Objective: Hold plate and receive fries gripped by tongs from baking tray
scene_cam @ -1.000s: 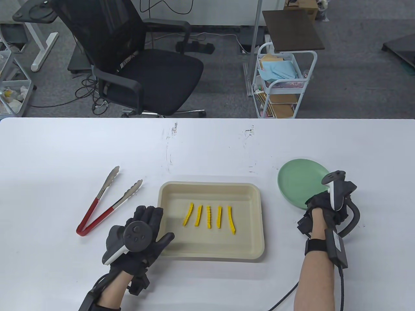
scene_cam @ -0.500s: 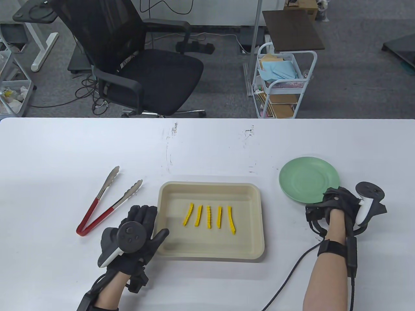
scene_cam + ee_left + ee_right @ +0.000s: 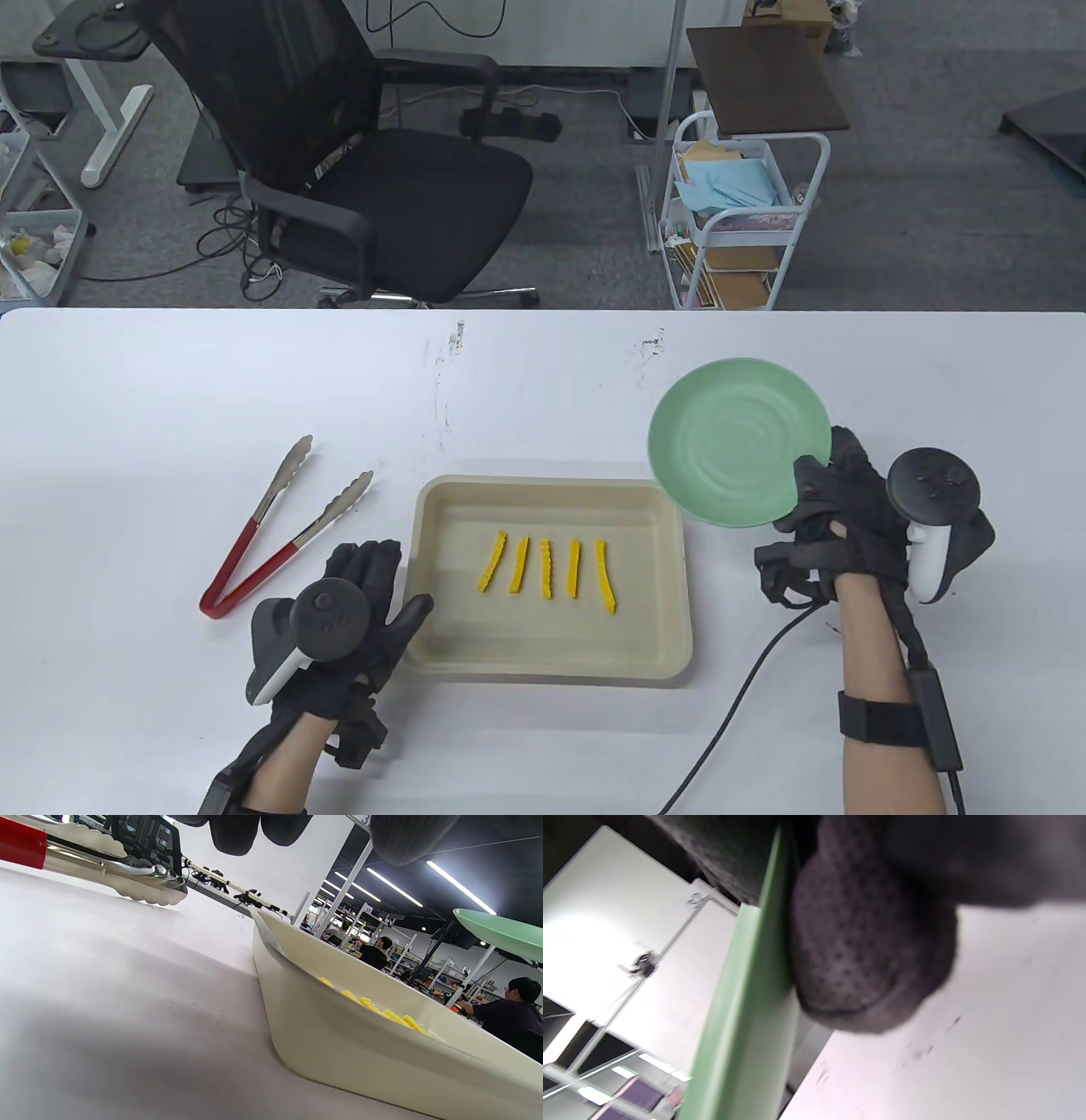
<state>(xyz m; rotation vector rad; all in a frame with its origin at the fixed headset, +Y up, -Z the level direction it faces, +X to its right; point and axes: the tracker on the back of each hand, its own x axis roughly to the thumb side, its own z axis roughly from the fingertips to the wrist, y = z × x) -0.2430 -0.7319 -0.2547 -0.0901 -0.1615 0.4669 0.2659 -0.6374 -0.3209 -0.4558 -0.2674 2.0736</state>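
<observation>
So right now the right hand has the one green plate gripped by its near right rim, fingers clamped on the edge, and the plate is up off the table, tilted a bit, hanging over the far right corner of the tray. In the right wrist view you get the plate edge-on with a gloved fingertip pressed right against it, so that grip is pretty clear.

Count-wise: one cream baking tray sitting in the middle of the table, and five yellow crinkle fries lying in it side by side in a row, not touching each other as far as I can see. In the left wrist view the fries just peek over the tray wall as little yellow bumps, and the plate shows up floating above the far end.

One pair of tongs, red handles and metal scalloped tips, lies on the table to the left of the tray, arms spread in a V with the tips pointing away from the person. Nobody's holding them.

The left hand is flat over the table between the tongs and the tray, fingers stretched out and close together, thumb sticking out toward the tray's left edge. It isn't gripping anything. Can't tell if the thumb actually touches the tray or just hovers beside it.

Each hand has one tracker on its back.
</observation>
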